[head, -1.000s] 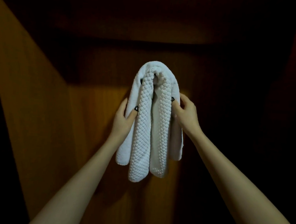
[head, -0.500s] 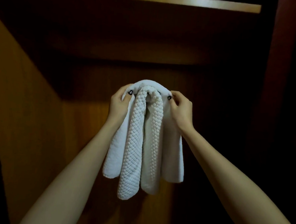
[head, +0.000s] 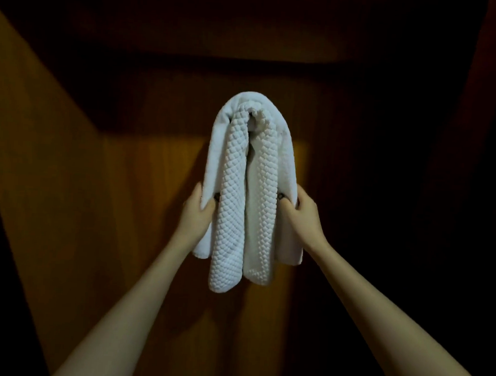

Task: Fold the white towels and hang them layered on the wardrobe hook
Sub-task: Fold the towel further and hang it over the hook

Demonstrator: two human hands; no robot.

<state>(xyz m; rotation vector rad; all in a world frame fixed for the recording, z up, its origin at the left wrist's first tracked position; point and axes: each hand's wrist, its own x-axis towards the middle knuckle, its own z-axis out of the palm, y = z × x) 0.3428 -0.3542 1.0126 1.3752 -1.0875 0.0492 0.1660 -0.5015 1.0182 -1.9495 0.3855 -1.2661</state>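
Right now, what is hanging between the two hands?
The head view shows the bumpy white towel hanging between the left hand and right hand.

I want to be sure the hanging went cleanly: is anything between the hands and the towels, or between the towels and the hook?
Nothing visible. The left hand and right hand each grip a side of the smooth towel, which drapes over the waffle towel. The hook is hidden under the folds.

Dim, warm exposure — light falls only on the wardrobe's back panel [head: 153,199], left wall and white towels [head: 248,188]. Upper recess and right side near black; wide-angle bend at edges — soft detail.
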